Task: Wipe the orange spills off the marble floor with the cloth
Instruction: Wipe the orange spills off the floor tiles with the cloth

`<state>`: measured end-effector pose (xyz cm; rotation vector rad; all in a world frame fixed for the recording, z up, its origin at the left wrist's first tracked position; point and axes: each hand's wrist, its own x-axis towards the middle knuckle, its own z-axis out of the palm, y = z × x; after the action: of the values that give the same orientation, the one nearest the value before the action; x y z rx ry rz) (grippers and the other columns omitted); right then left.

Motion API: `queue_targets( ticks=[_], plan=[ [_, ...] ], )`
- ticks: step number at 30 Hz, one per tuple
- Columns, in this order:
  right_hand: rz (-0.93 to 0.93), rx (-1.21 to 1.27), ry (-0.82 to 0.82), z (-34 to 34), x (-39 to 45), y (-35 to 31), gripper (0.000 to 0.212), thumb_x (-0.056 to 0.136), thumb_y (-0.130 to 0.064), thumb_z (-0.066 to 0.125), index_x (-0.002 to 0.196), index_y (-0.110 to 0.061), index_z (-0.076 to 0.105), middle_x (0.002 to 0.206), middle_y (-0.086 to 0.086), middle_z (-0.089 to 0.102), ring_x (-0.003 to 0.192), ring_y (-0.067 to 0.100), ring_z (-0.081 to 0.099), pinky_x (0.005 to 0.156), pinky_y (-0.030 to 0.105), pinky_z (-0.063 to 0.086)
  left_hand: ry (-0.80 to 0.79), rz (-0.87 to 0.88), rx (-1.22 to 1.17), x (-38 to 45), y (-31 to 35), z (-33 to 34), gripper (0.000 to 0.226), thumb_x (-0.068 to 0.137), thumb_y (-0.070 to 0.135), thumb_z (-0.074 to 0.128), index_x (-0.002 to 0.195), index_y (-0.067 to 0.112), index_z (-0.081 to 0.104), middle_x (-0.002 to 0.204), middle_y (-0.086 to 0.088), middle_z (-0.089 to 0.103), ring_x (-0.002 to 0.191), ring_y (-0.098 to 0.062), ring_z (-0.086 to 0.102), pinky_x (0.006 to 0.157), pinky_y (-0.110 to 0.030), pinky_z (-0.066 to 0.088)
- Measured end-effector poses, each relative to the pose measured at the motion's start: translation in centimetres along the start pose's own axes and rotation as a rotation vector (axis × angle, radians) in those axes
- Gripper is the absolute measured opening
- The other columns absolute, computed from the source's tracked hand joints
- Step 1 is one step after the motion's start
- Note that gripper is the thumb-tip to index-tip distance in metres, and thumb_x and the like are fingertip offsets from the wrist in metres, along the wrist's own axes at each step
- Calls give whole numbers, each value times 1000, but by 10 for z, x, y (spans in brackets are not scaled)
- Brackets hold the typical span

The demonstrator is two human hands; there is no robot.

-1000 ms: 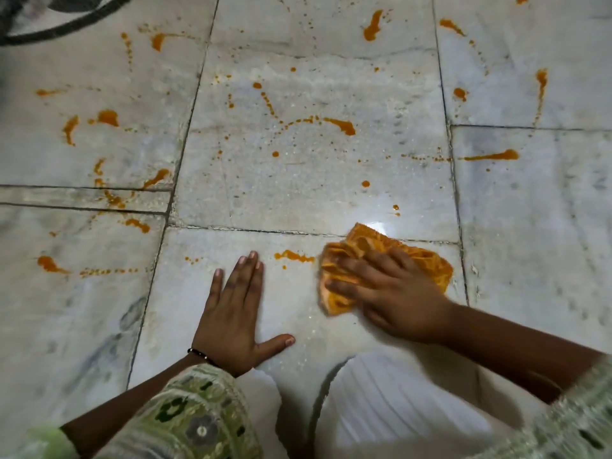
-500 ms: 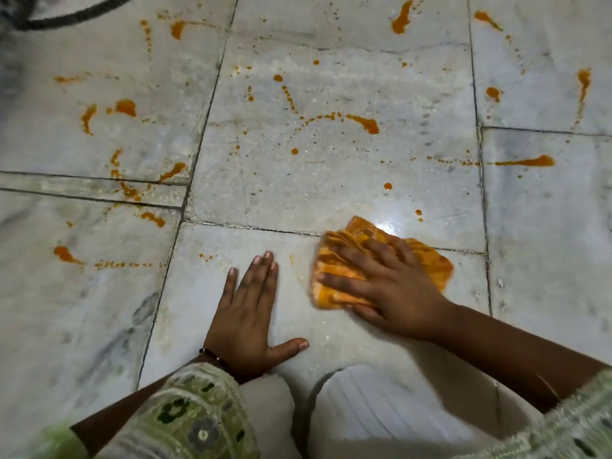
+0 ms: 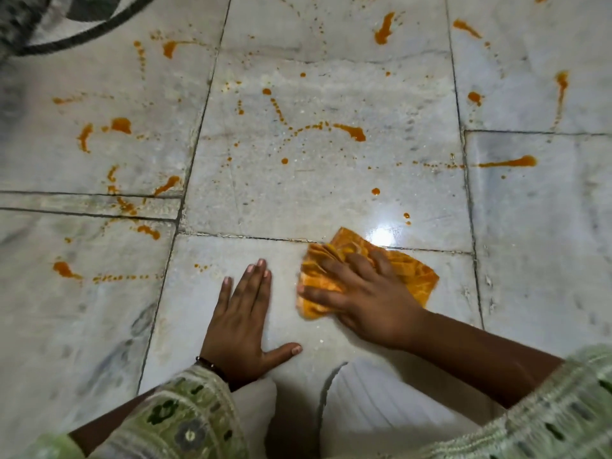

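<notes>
The orange cloth (image 3: 410,276), a soft bunched square with crumpled folds at its left edge and a flatter corner pointing right, lies on the marble floor (image 3: 331,180) on the near tile, its far corner reaching the grout line just beside a bright glare spot. The right hand (image 3: 367,299) lies spread on top of it, fingers splayed and pressing it flat to the stone rather than curling round it, so the step in hand looks like the wiping stroke itself, done close to the knees. The left hand (image 3: 238,326) rests flat on the floor just beside the cloth, fingers straight and together, thumb out, holding nothing; it seems to serve as a prop. The patch under and around both hands shows little orange, while the orange spills (image 3: 351,132) dot and streak the tiles beyond: thick glossy blobs, thin trails of droplets in arcs, and a long smear (image 3: 510,162) on the right tile. By my reading the job is barely begun; the next move calls for pushing the cloth forward over the grout line toward the two small drops (image 3: 406,217) nearest it. The marble is pale grey, polished and veined, with dark joints. A dark curved hoop (image 3: 99,26) crosses the far left corner.
</notes>
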<state>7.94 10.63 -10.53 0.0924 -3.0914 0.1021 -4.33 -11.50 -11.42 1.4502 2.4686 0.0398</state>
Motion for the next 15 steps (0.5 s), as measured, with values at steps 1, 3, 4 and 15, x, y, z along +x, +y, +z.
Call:
queue_targets(
  ticks=[1,3,4,15],
  plan=[
    [33,3,12,-1,-11,5,52,80,-44,43,131,-46,47,140,4,46,114,33,41,95,49,26,-6,-2,-1,1,0,0,108,78,80,33,147,-1,20,157,-16,13,146,-26,9,114,-52,13],
    [164,4,19,-4,-15,16,53,77,-44,42,131,-46,46,141,5,41,114,34,39,92,47,26,-15,-8,-4,2,-1,0,108,78,80,32,148,0,17,158,-15,11,146,-25,7,115,-51,11],
    [235,6,17,-3,-6,20,54,77,-45,40,131,-46,47,142,7,42,114,35,38,89,47,26,-22,-9,-3,2,-2,-1,108,78,81,31,149,1,15,158,-15,10,147,-24,5,115,-50,10],
    [93,-9,14,-2,-34,-10,51,83,-41,45,133,-41,50,136,4,54,112,31,42,92,45,28,-38,127,-40,3,-23,-12,89,88,68,26,151,9,8,160,-7,3,147,-22,4,117,-43,0]
  ],
)
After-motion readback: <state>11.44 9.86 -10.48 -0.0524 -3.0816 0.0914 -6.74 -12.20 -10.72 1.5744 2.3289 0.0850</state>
